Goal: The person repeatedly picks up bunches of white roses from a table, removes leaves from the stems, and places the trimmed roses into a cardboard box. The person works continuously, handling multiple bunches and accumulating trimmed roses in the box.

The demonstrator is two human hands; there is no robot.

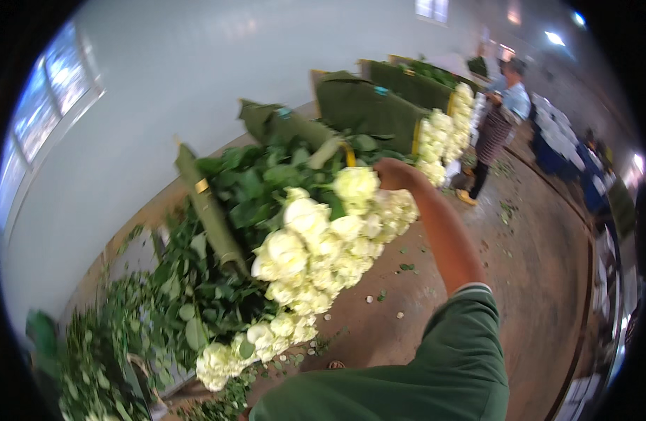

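My right hand (392, 173) reaches forward from a green short sleeve to the far part of a long bank of white roses (307, 247). It is beside a large pale rose head (356, 189) and above smaller blooms. Its fingers are blurred and partly hidden, so whether it grips a stem cannot be told. The roses lie with their heads towards me and their dark green leaves (249, 179) towards the wall. Upright green fabric-like dividers (212, 205) with yellow edges stand between the bunches. My left hand is out of view.
Beyond the roses stands another person (504, 110) in a light blue top and yellow shoes. Fallen leaves (407, 267) and petals dot the brown floor. Cut foliage (107, 337) is heaped at the lower left. Blue containers (557, 142) with white contents stand at the right.
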